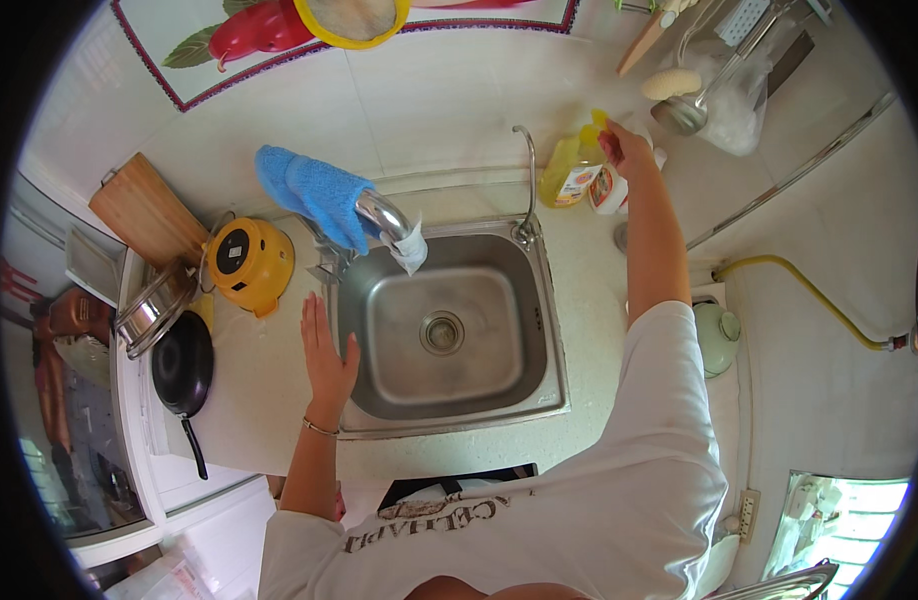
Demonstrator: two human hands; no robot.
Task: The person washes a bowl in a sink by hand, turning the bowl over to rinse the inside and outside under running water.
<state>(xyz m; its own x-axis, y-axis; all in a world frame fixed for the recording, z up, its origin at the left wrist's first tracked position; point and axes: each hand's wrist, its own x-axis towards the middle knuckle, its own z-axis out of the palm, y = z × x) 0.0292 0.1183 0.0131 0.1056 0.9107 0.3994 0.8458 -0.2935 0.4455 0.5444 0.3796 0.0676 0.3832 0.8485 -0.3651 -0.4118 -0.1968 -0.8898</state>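
My left hand (328, 360) is held flat at the left rim of the stainless steel sink (466, 330), fingers apart and holding nothing. At the back right of the counter, my right hand (628, 148) reaches to the yellow pump top of a dish soap bottle (570, 174) with yellow liquid. Its fingertips are by the pump; whether they grip it is unclear. A white bottle (607, 192) with a label stands beside the soap, partly hidden by my right hand and forearm. Over the basin extends a chrome faucet (384, 214) with white material wrapped around its tip.
A blue cloth (316, 191) drapes over the faucet. Left of the sink are a yellow appliance (268, 259), a steel pot (155, 307), a black frying pan (183, 364) and a wooden cutting board (148, 210). A thin curved spout (532, 176) rises behind the sink. Utensils, including a ladle (684, 112), hang upper right.
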